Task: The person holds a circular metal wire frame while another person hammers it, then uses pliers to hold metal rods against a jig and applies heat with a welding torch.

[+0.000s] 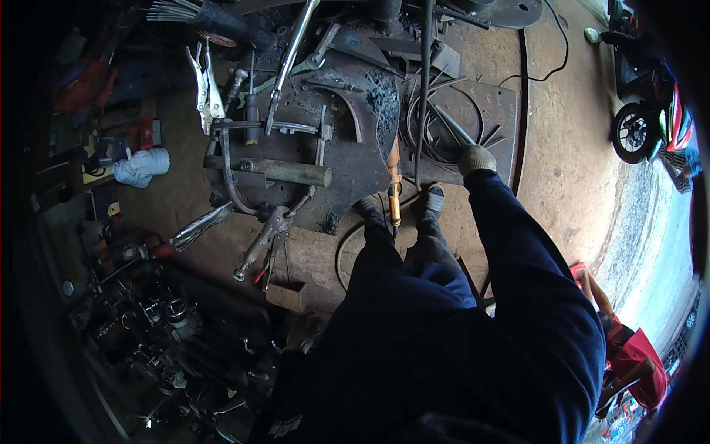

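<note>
At the far right stands a motorbike (pixel 677 124), with a person in red (pixel 640 364) lower down. A thin cable (pixel 568 49) curls on the floor (pixel 566 148), upper right. Silver pliers (pixel 202 89) lie near a screwdriver (pixel 252 117), and a pale bundle (pixel 140 168) sits farther left.

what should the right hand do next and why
Perhaps the right hand should ease the grey flat bar clear of the thin coiled wire: the hand is at the bar's near end, and the bar lies among the loops, which could snag. I can't tell whether the fingers are closed on it. The left hand is away from the bar.
</note>
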The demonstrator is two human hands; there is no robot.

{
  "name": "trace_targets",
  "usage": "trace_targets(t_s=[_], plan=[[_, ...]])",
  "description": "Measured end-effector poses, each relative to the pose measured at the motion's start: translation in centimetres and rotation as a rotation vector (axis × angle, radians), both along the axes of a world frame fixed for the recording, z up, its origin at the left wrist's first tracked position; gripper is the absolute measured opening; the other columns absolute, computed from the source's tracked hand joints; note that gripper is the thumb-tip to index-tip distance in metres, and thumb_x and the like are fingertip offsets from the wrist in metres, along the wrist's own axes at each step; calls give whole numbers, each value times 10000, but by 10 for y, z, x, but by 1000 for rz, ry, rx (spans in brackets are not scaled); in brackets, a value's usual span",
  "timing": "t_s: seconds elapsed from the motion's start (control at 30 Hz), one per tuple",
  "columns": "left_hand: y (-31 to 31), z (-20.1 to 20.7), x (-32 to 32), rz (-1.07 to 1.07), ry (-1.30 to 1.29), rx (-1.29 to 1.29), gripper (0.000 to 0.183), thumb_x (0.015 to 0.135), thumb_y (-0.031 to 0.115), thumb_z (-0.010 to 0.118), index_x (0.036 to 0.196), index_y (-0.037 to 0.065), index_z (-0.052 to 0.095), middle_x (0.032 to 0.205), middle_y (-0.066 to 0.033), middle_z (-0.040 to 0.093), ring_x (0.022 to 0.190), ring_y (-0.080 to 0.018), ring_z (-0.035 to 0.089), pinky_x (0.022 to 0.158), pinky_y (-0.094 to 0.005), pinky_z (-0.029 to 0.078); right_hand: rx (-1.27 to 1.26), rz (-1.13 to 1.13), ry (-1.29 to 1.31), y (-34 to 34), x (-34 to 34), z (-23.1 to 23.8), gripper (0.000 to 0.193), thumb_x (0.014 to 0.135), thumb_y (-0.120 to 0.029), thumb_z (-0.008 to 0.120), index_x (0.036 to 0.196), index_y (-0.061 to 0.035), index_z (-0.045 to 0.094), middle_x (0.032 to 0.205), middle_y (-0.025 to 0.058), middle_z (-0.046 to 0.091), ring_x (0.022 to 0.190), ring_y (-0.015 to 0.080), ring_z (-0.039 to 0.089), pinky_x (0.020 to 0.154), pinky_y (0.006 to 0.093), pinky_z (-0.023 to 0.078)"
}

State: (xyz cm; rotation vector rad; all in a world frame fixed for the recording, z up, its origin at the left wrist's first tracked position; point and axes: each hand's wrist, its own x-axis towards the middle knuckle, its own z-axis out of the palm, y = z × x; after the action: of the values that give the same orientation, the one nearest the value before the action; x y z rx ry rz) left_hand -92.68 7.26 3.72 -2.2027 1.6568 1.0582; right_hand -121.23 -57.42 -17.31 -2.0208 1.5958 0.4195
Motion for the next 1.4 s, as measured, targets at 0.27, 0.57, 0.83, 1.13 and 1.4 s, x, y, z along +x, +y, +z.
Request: trace_targets(t_s=[0.27,0.57,0.83,1.13,1.4], plan=[[-47,-10,15,86,83,-6,350,799,158,707,1144,140,646,1345,-178,608,1240,-387,590,979,-485,528,85,-114,-88,9,-18,15,342,923,-395,630,1086,-129,772,1095,202,735,1084,381,694,933,494,554],[-60,-35,24,-141,19,-172,324,787,74,671,1106,133,658,1272,-191,651,1199,-372,621,988,-466,524,-111,-348,-355,33,-50,20,344,996,-380,602,1083,-72,729,993,210,729,1001,407,689,847,477,520],[-89,-22,4,-41,-39,-220,211,845,123,627,1048,143,685,1251,-177,671,1189,-356,632,979,-453,530,-140,-400,-871,98,-88,127,272,1050,-269,589,1149,-38,692,845,96,705,742,206,701,675,325,545],[-160,-36,4,282,41,-242,392,964,244,650,1287,22,657,1293,-200,675,1212,-344,640,1028,-425,515,-278,365,-853,32,-38,241,262,940,-149,672,1187,-75,713,968,143,752,877,312,741,736,380,597],[-320,41,-47,544,377,-391,380,944,202,700,1290,57,647,1147,-184,711,1046,-306,705,886,-398,555,-127,311,-803,18,-3,246,242,964,-148,653,1177,-68,733,1063,139,763,953,265,749,802,346,590]])
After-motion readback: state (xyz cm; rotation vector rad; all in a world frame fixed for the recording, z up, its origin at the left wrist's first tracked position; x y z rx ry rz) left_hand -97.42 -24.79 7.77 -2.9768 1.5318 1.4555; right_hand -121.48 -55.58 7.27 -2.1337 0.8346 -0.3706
